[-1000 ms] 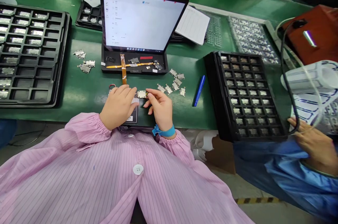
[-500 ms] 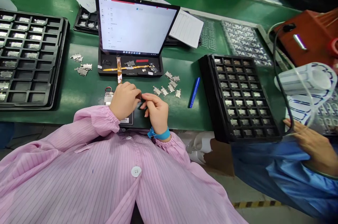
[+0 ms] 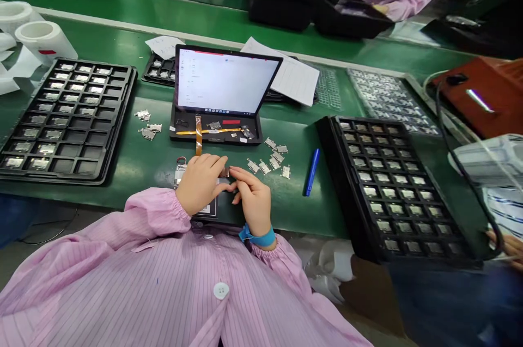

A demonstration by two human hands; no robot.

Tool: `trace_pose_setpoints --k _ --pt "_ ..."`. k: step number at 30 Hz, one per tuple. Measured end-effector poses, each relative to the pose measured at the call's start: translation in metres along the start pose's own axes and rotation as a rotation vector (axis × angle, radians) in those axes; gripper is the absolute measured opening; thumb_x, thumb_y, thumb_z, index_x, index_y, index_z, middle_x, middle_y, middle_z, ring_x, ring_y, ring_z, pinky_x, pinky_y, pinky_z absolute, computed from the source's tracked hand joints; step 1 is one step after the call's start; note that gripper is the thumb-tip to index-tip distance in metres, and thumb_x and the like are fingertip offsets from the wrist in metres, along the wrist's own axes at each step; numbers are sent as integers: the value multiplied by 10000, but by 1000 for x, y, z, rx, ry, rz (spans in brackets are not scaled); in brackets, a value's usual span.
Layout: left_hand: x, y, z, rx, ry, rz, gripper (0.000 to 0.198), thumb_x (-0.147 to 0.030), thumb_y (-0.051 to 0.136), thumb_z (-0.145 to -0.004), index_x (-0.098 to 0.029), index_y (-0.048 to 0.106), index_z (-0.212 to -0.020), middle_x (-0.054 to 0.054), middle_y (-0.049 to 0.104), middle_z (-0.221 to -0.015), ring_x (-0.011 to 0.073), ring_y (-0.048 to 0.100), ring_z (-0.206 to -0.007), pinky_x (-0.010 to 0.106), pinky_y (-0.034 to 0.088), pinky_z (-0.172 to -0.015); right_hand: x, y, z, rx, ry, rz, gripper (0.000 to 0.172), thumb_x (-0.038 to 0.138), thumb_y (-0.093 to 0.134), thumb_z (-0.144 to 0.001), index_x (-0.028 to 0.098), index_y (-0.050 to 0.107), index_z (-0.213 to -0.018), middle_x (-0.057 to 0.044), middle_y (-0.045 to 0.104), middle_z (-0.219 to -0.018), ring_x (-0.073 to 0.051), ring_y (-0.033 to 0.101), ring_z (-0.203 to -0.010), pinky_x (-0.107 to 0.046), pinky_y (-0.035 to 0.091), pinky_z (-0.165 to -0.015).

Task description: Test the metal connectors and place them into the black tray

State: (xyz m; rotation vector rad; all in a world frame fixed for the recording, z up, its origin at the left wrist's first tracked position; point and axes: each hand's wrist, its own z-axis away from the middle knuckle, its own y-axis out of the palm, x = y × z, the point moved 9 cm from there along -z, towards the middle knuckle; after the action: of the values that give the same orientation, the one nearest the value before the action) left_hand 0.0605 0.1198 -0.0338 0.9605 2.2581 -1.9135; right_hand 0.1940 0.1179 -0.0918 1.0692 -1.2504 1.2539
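My left hand (image 3: 203, 183) and my right hand (image 3: 255, 202) meet over the near edge of the bench. Between their fingertips is a small flat metal part (image 3: 224, 172), pinched from both sides and mostly covered by the fingers. A blue band circles my right wrist. Beneath my left hand lies a dark board (image 3: 212, 209) with a white label, and a silver component (image 3: 180, 171) with red wires shows beside it. A brown flat ribbon cable (image 3: 198, 135) runs from there to the black base of a lit screen (image 3: 226, 81).
Loose metal parts (image 3: 274, 159) lie right of my hands, others (image 3: 150, 131) to the left. A blue marker (image 3: 312, 171) is near a black parts tray (image 3: 337, 172); another black tray (image 3: 116, 134) stands left. Co-workers sit across the bench; one's hand (image 3: 512, 249) is at the right.
The view has tilted up and turned left, so the scene sits lower and further right. My left fingers have straightened, and the small part shows more between my hands.
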Motion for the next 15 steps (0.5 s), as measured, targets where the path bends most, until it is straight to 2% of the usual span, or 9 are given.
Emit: trace_pose_setpoints --k 4,7,13,15 --pt "6 -4 26 -34 21 46 299 -314 622 -904 -176 615 -1169 107 675 -1166 266 591 -1108 445 458 -940 0 0 0 0 3 -6 255 219 540 -792 183 770 -898 -106 675 -1163 -81 617 -554 -192 472 -362" --pt "11 0 40 -67 60 37 308 -287 579 -928 -178 607 -1214 120 654 -1252 290 557 -1209 503 436 -1015 0 1 0 7 -6 -10 256 226 538 -801 183 768 -907 -107 668 -1174 -80 620 -565 -188 468 -364" --pt "14 4 43 -81 80 34 305 -283 563 -935 -182 615 -1217 114 646 -1278 286 555 -1229 500 448 -1026 2 1 0 -9 -9 -13 237 244 551 -804 177 756 -901 -111 657 -1179 -81 619 -567 -190 462 -364" --pt "14 3 42 -85 81 25 307 -288 562 -934 -175 616 -1215 114 647 -1275 285 557 -1224 488 449 -1024 1 1 0 -13 5 -28 241 266 568 -812 176 740 -953 -97 682 -1087 -79 605 -554 -188 454 -369"
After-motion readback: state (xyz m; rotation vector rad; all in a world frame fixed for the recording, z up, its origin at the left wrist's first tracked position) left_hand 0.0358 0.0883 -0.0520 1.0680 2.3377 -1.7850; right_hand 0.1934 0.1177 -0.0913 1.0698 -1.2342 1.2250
